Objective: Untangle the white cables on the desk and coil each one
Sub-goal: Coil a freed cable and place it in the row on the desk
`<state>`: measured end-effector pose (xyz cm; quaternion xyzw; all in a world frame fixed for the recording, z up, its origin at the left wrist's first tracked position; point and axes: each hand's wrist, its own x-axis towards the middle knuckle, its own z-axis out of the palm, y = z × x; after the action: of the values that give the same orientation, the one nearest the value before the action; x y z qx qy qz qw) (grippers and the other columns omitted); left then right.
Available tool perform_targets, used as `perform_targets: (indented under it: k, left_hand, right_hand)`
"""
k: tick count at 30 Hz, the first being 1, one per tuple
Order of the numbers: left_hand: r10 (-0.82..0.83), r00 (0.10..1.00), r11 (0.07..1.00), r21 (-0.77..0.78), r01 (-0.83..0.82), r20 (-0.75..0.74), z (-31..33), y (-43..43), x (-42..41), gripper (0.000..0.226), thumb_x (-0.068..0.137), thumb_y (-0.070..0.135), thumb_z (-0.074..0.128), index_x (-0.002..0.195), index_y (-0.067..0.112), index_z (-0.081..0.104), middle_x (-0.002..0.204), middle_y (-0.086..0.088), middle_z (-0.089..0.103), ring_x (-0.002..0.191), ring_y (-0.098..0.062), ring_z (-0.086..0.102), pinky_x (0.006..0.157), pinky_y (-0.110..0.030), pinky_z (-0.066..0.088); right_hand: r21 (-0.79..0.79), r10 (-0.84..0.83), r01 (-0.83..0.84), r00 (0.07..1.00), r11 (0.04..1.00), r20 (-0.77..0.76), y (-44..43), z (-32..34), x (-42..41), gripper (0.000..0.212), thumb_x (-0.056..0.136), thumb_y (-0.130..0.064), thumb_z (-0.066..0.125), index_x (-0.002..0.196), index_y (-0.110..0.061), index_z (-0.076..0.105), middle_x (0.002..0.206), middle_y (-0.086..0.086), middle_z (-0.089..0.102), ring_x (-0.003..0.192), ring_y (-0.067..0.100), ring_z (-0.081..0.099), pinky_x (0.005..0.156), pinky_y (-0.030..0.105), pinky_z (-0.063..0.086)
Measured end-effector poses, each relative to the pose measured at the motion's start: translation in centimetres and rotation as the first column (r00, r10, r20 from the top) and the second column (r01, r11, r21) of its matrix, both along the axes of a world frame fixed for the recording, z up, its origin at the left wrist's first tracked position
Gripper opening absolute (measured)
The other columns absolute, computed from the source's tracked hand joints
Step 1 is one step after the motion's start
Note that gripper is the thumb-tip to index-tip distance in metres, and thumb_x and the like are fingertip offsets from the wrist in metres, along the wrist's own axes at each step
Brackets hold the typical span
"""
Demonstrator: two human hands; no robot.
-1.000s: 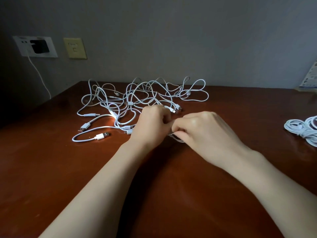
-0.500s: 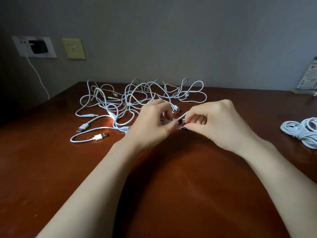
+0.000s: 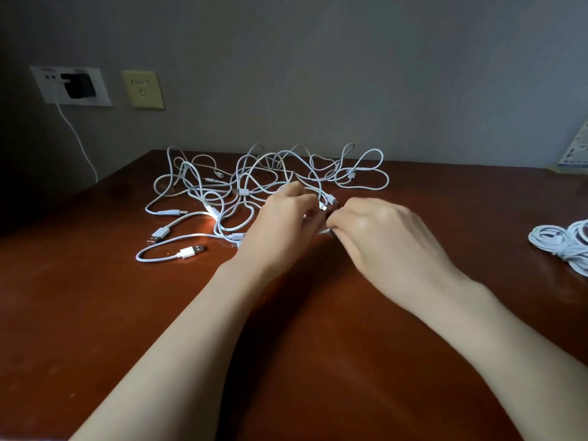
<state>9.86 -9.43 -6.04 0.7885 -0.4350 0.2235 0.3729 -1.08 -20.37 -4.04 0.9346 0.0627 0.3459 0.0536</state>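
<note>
In and beyond hands [image 3: 281, 229] [image 3: 385, 240], white cables [image 3: 243, 192]

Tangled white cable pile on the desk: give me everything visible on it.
The tangled cable pile is several thin white cables with a smooth, plastic-looking sheath, looped over one another, uncoiled. Rear loops arch up off the desk; front strands lie flat. Free USB plugs lie at its front left. It sits far centre-left, near the wall. The left hand and right hand meet at its near right edge, fingers curled among strands; the grip is blurred.
</note>
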Motion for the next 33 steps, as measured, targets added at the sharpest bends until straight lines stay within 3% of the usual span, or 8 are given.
perform_targets:
  k: [3, 5, 9, 15, 19, 23, 27, 33]
  left_hand:
    - [-0.097, 0.994, 0.995, -0.032, 0.096, -0.041, 0.4, 0.1, -0.5, 0.032, 0.089, 0.020, 0.047, 0.062, 0.008, 0.056, 0.069, 0.002, 0.043, 0.061, -0.008, 0.042, 0.059, -0.015, 0.030]
    - [-0.160, 0.980, 0.987, -0.018, 0.159, -0.120, 0.8, 0.0, -1.2, 0.030, 0.086, 0.022, 0.044, 0.061, 0.010, 0.053, 0.071, 0.000, 0.047, 0.064, -0.009, 0.045, 0.061, -0.014, 0.032]
    - [-0.257, 0.932, 0.966, -0.040, 0.256, -0.257, 1.3, 0.3, -1.8, 0.018, 0.076, 0.025, 0.053, 0.062, 0.018, 0.063, 0.077, 0.004, 0.055, 0.071, -0.004, 0.051, 0.065, -0.013, 0.035]
    - [-0.363, 0.890, 0.932, -0.121, 0.343, -0.275, 0.9, 0.0, -2.1, 0.013, 0.078, 0.020, 0.066, 0.065, 0.023, 0.067, 0.077, 0.007, 0.060, 0.074, -0.006, 0.057, 0.069, -0.015, 0.040]
    - [-0.347, 0.875, 0.932, -0.226, 0.283, -0.337, 0.7, -0.3, -2.4, 0.018, 0.078, 0.018, 0.064, 0.060, 0.020, 0.062, 0.071, 0.005, 0.058, 0.062, -0.009, 0.051, 0.060, -0.018, 0.037]
    - [-0.299, 0.839, 0.916, -0.384, 0.119, -0.454, 1.2, -0.1, -2.2, 0.024, 0.072, 0.010, 0.062, 0.052, 0.023, 0.056, 0.054, 0.011, 0.053, 0.050, -0.003, 0.045, 0.052, -0.019, 0.035]
    - [-0.267, 0.800, 0.896, -0.444, 0.001, -0.538, 1.5, 0.2, -1.8, 0.031, 0.081, -0.001, 0.058, 0.054, 0.012, 0.053, 0.046, 0.007, 0.047, 0.042, -0.003, 0.038, 0.043, -0.016, 0.030]
    - [-0.324, 0.671, 0.902, -0.432, 0.007, -0.667, 1.6, 0.0, -1.9, 0.029, 0.085, -0.002, 0.051, 0.058, 0.007, 0.051, 0.056, -0.010, 0.045, 0.049, -0.016, 0.039, 0.048, -0.023, 0.029]
  right_hand:
    - [0.172, 0.076, -0.087, 0.995, 0.981, 0.068, -1.3, 0.6, 0.2, 0.018, 0.083, -0.019, 0.053, 0.080, -0.012, 0.070, 0.071, 0.003, 0.064, 0.066, 0.021, 0.060, 0.058, 0.034, 0.052]
    - [0.294, 0.112, -0.144, 0.986, 0.945, 0.123, -2.0, 0.9, 0.4, 0.011, 0.082, -0.014, 0.060, 0.082, -0.012, 0.071, 0.073, -0.001, 0.065, 0.064, 0.004, 0.051, 0.064, 0.023, 0.048]
    - [0.535, 0.103, -0.151, 0.988, 0.831, 0.119, -2.7, 1.4, 0.2, 0.010, 0.080, -0.004, 0.071, 0.080, -0.014, 0.071, 0.068, -0.007, 0.063, 0.062, -0.002, 0.055, 0.059, 0.002, 0.036]
    - [0.791, 0.126, -0.103, 0.991, 0.603, 0.034, -3.8, 1.4, 0.8, 0.021, 0.080, -0.007, 0.072, 0.077, -0.025, 0.062, 0.069, -0.005, 0.068, 0.065, 0.009, 0.066, 0.067, 0.019, 0.049]
    - [0.928, 0.182, -0.056, 0.983, 0.369, -0.013, -3.6, 0.8, 1.2, 0.006, 0.091, -0.022, 0.061, 0.095, -0.028, 0.060, 0.065, -0.005, 0.069, 0.064, 0.009, 0.065, 0.069, 0.024, 0.051]
    - [0.966, 0.277, -0.042, 0.960, 0.255, -0.031, -3.2, 0.7, 1.4, 0.027, 0.093, -0.029, 0.057, 0.119, -0.025, 0.053, 0.083, -0.001, 0.070, 0.071, 0.013, 0.069, 0.068, 0.024, 0.053]
    - [0.871, 0.291, -0.157, 0.957, 0.465, 0.017, -2.6, 0.5, 1.2, 0.021, 0.091, 0.000, 0.057, 0.103, -0.017, 0.062, 0.084, 0.000, 0.071, 0.066, 0.012, 0.071, 0.067, 0.024, 0.056]
    - [0.672, 0.208, -0.244, 0.969, 0.699, 0.136, -3.0, -0.1, 1.1, 0.022, 0.090, -0.004, 0.058, 0.108, -0.013, 0.068, 0.084, -0.005, 0.069, 0.065, 0.003, 0.068, 0.066, 0.023, 0.054]
